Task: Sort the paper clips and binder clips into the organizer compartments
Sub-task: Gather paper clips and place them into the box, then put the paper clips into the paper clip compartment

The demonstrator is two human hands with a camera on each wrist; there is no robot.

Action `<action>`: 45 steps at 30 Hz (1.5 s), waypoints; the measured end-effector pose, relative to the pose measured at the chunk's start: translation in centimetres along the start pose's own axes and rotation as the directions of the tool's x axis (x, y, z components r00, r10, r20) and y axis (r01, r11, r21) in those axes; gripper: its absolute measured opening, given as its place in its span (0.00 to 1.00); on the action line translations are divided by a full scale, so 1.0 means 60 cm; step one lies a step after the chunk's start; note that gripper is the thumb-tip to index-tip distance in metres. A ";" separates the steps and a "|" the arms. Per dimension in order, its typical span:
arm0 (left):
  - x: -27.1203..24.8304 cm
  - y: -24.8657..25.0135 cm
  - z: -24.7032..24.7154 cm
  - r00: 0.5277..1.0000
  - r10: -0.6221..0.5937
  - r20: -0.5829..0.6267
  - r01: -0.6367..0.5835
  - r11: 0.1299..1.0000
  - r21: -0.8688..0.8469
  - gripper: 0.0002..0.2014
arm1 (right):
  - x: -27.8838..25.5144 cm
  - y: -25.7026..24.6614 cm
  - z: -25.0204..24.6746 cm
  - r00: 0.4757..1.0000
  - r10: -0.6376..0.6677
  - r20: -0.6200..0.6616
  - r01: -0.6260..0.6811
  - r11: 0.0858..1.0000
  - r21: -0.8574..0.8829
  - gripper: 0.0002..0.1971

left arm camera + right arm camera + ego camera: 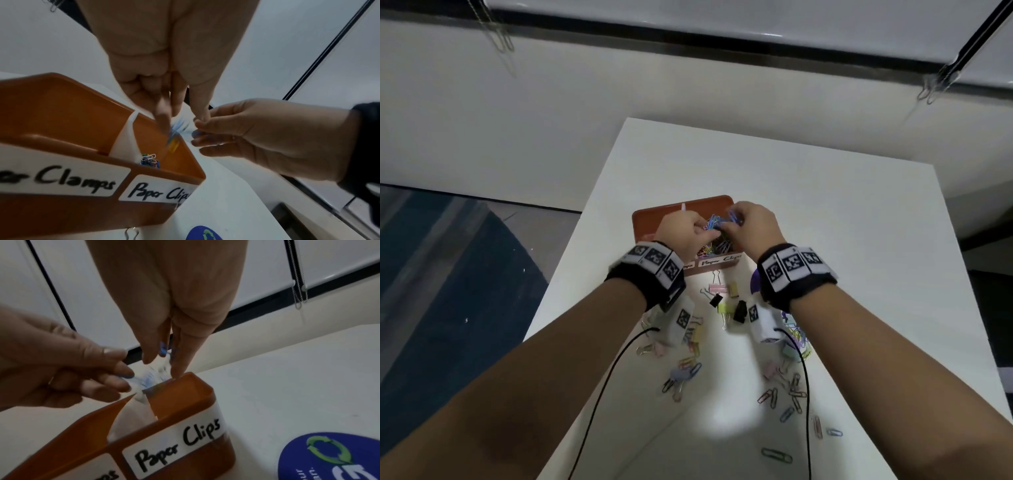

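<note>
An orange organizer [645, 219] stands on the white table [825, 205], with a white divider [125, 138] between compartments labelled "Clamps" [61, 180] and "Paper Clips" [158, 190]. Both hands hover over the Paper Clips side. My left hand [705, 232] and right hand [732, 219] each pinch part of a tangled bunch of coloured paper clips [174, 134], blurred in the wrist views. A blue clip [163, 350] sits between my right fingertips. More paper clips [149, 160] lie in that compartment. The Clamps side is mostly hidden by my left hand in the head view.
Loose binder clips [722, 301] lie on the table just in front of the organizer, and scattered paper clips [791, 394] lie nearer me on the right. A blue round disc [329, 459] lies right of the organizer. Black wrist cables trail across the table.
</note>
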State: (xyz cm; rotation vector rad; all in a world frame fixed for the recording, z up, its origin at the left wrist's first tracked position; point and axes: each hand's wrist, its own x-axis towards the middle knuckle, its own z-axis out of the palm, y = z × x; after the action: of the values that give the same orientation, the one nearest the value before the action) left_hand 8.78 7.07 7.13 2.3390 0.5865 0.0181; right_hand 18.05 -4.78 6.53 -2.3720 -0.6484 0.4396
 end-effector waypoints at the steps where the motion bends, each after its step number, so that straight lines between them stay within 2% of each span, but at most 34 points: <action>1: 0.006 0.001 -0.001 1.000 0.000 0.023 -0.001 0.999 0.038 0.19 | 0.007 -0.002 0.005 1.000 -0.010 0.013 0.010 1.000 0.001 0.16; 4: -0.002 -0.016 -0.004 0.999 0.027 0.020 -0.028 0.996 0.079 0.19 | -0.003 0.006 0.018 0.999 -0.048 0.020 0.048 0.999 0.022 0.18; 7: -0.038 -0.050 -0.004 0.995 0.073 0.061 -0.077 0.995 0.059 0.14 | -0.047 0.026 0.029 0.995 -0.100 -0.028 0.103 0.985 0.140 0.11; 8: -0.055 -0.061 -0.001 0.993 0.084 0.089 -0.087 0.996 0.032 0.12 | -0.067 0.036 0.036 0.996 -0.094 0.000 0.092 0.976 0.196 0.08; 10: -0.095 -0.083 0.010 0.990 0.077 0.119 -0.077 0.997 -0.006 0.09 | -0.110 0.060 0.058 0.987 -0.081 0.137 0.046 0.970 0.239 0.06; 11: -0.116 -0.097 0.018 0.989 0.071 0.126 -0.070 0.997 -0.009 0.09 | -0.132 0.074 0.071 0.972 -0.091 0.217 0.052 0.983 0.177 0.06; 14: -0.174 -0.140 0.047 0.982 0.029 0.184 -0.033 0.999 0.015 0.08 | -0.192 0.108 0.116 0.879 -0.139 0.456 0.144 0.989 0.023 0.10; 16: -0.205 -0.164 0.062 0.971 0.000 0.237 -0.014 0.998 0.059 0.08 | -0.223 0.118 0.145 0.823 -0.139 0.551 0.170 0.985 -0.005 0.13; 18: -0.233 -0.183 0.073 0.956 -0.025 0.292 -0.004 0.995 0.100 0.09 | -0.238 0.121 0.167 0.802 -0.118 0.586 0.200 0.977 -0.077 0.18; 21: -0.271 -0.206 0.089 0.924 -0.102 0.369 0.047 0.987 0.157 0.12 | -0.248 0.120 0.190 0.791 -0.100 0.603 0.229 0.963 -0.140 0.22; 23: -0.287 -0.214 0.102 0.910 -0.149 0.387 0.090 0.982 0.165 0.14 | -0.251 0.121 0.200 0.797 -0.108 0.595 0.248 0.956 -0.158 0.20; 27: -0.293 -0.208 0.135 0.923 -0.156 0.352 0.093 0.978 0.189 0.14 | -0.257 0.122 0.212 0.846 -0.093 0.525 0.225 0.955 -0.195 0.11; 31: -0.288 -0.203 0.146 0.928 -0.175 0.329 0.120 0.976 0.183 0.14 | -0.271 0.129 0.220 0.883 -0.056 0.467 0.162 0.968 -0.192 0.08; 39: -0.291 -0.214 0.138 0.930 -0.129 0.343 0.076 0.983 0.165 0.08 | -0.292 0.124 0.216 0.892 -0.011 0.451 0.097 0.981 -0.169 0.05; 45: -0.287 -0.222 0.119 0.945 -0.137 0.298 0.110 0.988 0.105 0.10 | -0.305 0.129 0.218 0.903 0.033 0.429 0.039 0.987 -0.158 0.07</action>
State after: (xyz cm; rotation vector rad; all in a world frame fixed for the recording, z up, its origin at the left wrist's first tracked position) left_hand -10.83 3.84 -4.26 2.3207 0.5860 -0.4273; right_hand -0.36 -13.68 -5.62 -2.4423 -0.9158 0.9616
